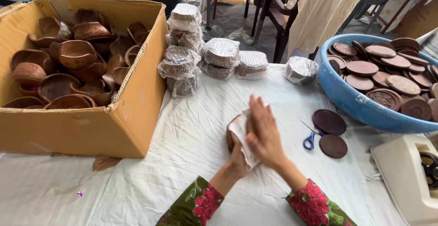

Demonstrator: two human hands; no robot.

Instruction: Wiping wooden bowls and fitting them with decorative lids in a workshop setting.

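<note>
A round brown wooden bowl (231, 132) stands on edge on the white tablecloth (191, 139), partly wrapped in a white cloth (242, 132). My left hand (238, 158) grips the bowl and cloth from below. My right hand (263, 132) lies flat with fingers together, pressing the cloth against the bowl's face. Most of the bowl is hidden behind my hands and the cloth.
A cardboard box (132, 107) of wooden bowls stands at left. Several wrapped bundles (222, 57) sit at the back. A blue tub (360, 105) of wooden lids is at right, with two loose lids (329, 122), blue scissors (310, 139) and a white tape dispenser (406, 176) near it.
</note>
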